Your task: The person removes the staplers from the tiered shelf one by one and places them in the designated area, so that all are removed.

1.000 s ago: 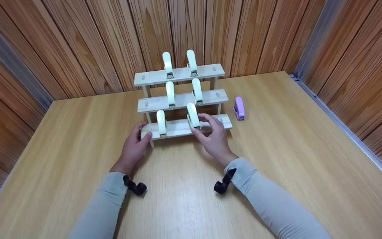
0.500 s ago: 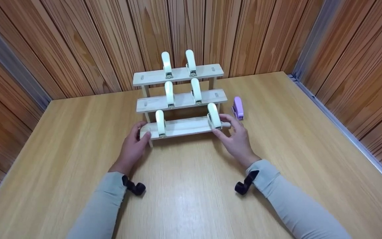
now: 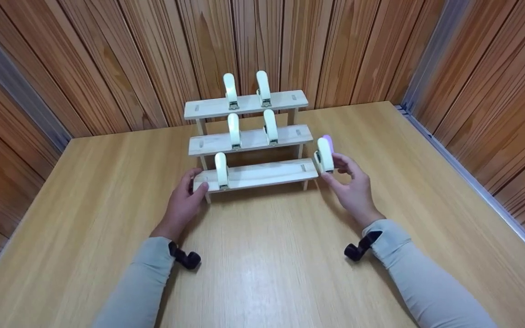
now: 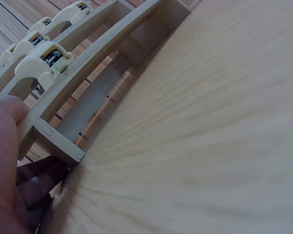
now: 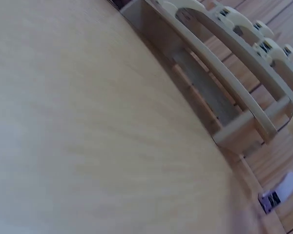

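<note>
A three-tier wooden display stand (image 3: 271, 174) stands on the table. My left hand (image 3: 181, 202) grips the left end of its lowest tier, thumb on top and fingers tucked beneath in the left wrist view. In my right hand (image 3: 354, 190), thumb and fingers pinch a pale mint stapler (image 3: 324, 155), upright just off the right end of that tier. Behind it, a purple stapler (image 3: 328, 140) is mostly hidden in the head view, but shows on the table in the right wrist view. One pale stapler (image 3: 221, 171) stays on the lowest tier, near my left hand.
Two pale staplers stand on the middle tier, the left one (image 3: 234, 131) and the right one (image 3: 270, 126). The top tier bears two more, a left stapler (image 3: 230, 91) and a right stapler (image 3: 263, 89). Wood-panelled walls (image 3: 253, 41) rise behind the table (image 3: 253, 255).
My right hand has lifted the pale stapler from the right part of the lowest tier and carried it right, past the stand's end, in front of the purple stapler. My left hand keeps its place.
</note>
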The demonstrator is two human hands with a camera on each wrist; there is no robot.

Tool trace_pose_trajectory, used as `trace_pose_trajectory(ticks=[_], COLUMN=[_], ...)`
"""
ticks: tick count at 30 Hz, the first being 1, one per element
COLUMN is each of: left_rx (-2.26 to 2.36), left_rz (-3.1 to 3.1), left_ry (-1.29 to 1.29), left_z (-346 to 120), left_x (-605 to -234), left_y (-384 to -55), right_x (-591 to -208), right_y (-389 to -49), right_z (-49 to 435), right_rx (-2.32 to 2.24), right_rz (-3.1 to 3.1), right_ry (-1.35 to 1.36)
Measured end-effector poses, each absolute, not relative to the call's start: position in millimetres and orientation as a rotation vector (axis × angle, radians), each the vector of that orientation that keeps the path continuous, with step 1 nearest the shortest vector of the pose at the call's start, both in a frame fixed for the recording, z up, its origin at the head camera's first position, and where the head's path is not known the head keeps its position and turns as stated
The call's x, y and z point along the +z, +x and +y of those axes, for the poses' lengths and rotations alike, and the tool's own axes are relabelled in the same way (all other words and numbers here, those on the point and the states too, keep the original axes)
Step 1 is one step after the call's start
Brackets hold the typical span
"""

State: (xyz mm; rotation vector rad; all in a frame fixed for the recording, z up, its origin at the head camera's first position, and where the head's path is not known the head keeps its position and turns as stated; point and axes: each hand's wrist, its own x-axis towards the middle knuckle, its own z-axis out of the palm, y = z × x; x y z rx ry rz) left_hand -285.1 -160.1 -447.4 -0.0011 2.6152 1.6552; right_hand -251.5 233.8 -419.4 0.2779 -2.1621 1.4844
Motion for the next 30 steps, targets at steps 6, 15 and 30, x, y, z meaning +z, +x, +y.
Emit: trace_pose_trajectory(ticks=[6,15,30], left_rx=[1.652,1.676,1.667], left_rz=[2.608,2.619,2.632], left_ry=[-0.001,0.021,0.007], left_z=[-160,-160,-161], left_x=[-447,-449,-450], left_y=[-285,-285,-288], right_x=[-433,-442,-445], right_y=[-264,-281,-314], right_z=[261,287,302], right_rx=[1.491,1.516,1.633], right_rz=[-2.197,-2.189,-2.318], right_ry=[0.167,0.101,-0.097])
